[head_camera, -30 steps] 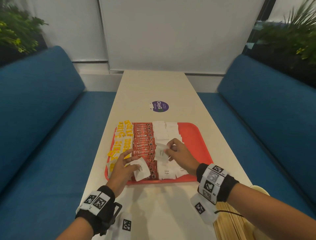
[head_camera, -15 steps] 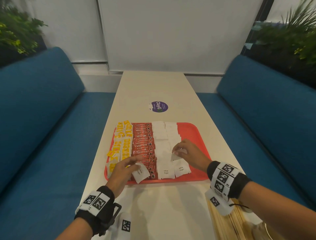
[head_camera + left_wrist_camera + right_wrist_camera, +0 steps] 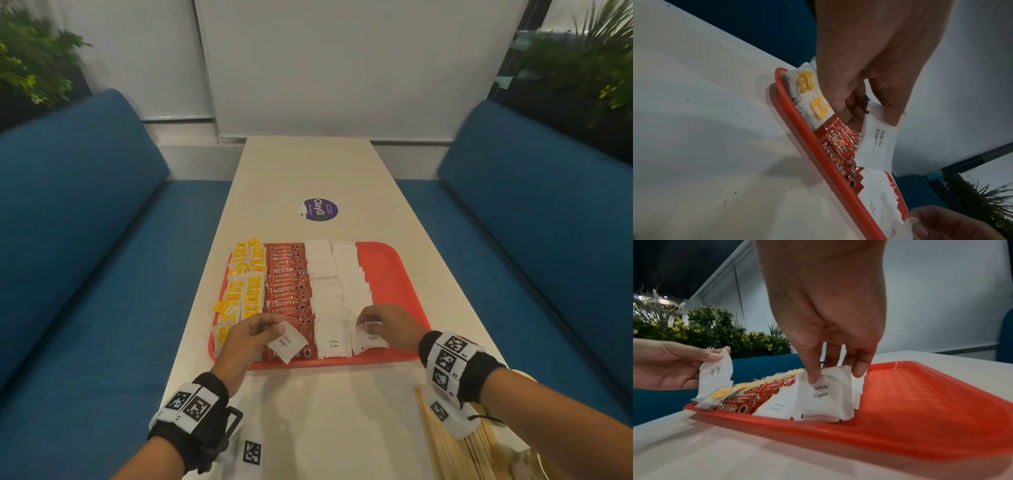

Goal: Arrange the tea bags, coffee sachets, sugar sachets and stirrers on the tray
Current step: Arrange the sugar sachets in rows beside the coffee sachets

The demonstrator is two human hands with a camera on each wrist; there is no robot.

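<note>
A red tray [image 3: 397, 274] holds yellow-tagged tea bags [image 3: 245, 281] at the left, red coffee sachets [image 3: 287, 284] in the middle and two columns of white sugar sachets [image 3: 337, 274]. My left hand [image 3: 255, 334] pinches one sugar sachet [image 3: 287, 342] [image 3: 876, 144] above the tray's near left part. At the near end of the right sugar column my right hand [image 3: 380, 325] pinches the top edge of another sugar sachet [image 3: 371, 341] [image 3: 828, 392], whose lower edge rests on the tray [image 3: 920, 402]. Wooden stirrers [image 3: 455, 445] lie on the table at the near right.
The tray sits on a long white table [image 3: 318, 171] with a purple round sticker [image 3: 320, 210] beyond it. Blue sofas [image 3: 68, 240] flank the table on both sides. Plants [image 3: 30, 68] stand behind the sofas. The tray's right third is bare red surface.
My right hand has moved from the middle of the sugar columns toward me and to the right, with a sachet, down to the near end of the right column. The left hand stayed, holding its sachet.
</note>
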